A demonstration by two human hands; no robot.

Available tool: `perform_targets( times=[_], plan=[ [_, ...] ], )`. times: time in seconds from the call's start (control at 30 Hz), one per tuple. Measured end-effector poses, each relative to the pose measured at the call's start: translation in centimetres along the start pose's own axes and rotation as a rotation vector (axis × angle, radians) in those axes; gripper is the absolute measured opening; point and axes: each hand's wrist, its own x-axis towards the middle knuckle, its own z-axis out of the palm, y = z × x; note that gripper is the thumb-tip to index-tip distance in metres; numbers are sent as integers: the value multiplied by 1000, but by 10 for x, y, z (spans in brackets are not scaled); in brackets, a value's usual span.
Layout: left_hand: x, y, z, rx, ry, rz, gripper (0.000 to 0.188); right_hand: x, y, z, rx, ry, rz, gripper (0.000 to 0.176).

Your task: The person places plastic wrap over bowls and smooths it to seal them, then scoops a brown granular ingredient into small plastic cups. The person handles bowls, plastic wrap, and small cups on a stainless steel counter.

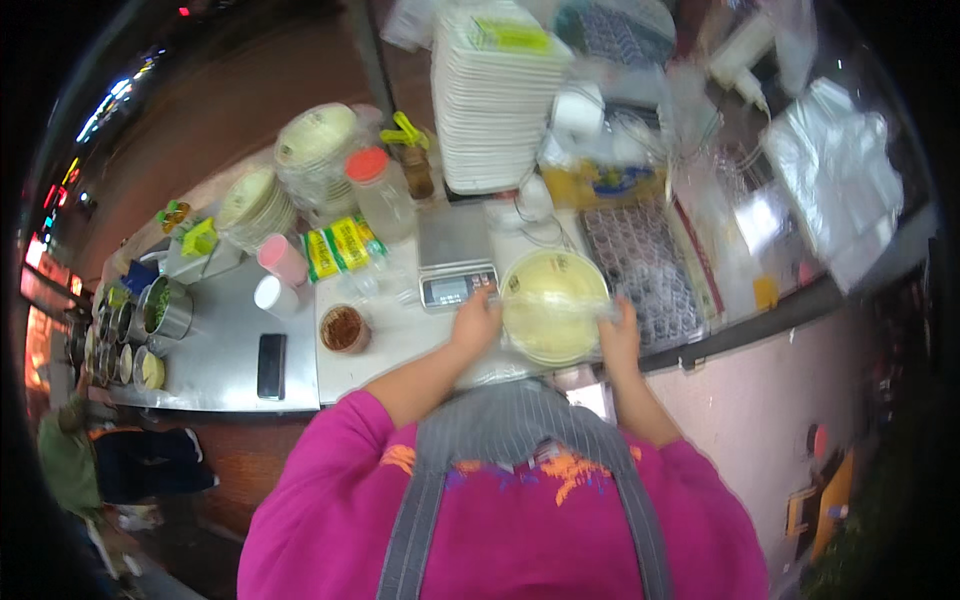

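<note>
A pale yellow round bowl (551, 337) with printed marks near its rim stands close in front of me at the counter's edge. A blurred strip of clear plastic (559, 308) runs across it from hand to hand. At the bowl's left side my left hand (478, 324) pinches one end of the strip, its fingers near the buttons of a digital kitchen scale (454, 240). My right hand (619, 337) grips the other end by the bowl's right rim. Blur hides the plastic's exact shape.
Stacked white foam boxes (491, 112) rise behind the scale. Wrapped bowls (319, 146), a red-lidded jar (379, 187), yellow-green packets (343, 246) and a brown-filled cup (344, 329) stand left, beyond them a phone (271, 366). Clear cups or lids (641, 262) lie right. Another person (67, 457) is far left.
</note>
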Motion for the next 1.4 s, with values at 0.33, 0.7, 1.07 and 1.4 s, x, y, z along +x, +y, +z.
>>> perform_targets(
  times=[0.33, 0.7, 1.07, 1.4],
  plan=[
    [-7, 28, -5, -37, 25, 39, 44, 5, -37, -12, -26, -125, -45, 46],
    [-30, 52, -71, -685, -47, -53, 44, 19, -106, 18, 381, -348, -340, 35],
    [-53, -1, -144, -308, -14, 140, 29, 19, -161, 92, 213, -632, -211, 16],
    [-74, -22, -165, -502, -7, 77, 22, 8, -171, 129, 319, -1059, 520, 31]
  ],
)
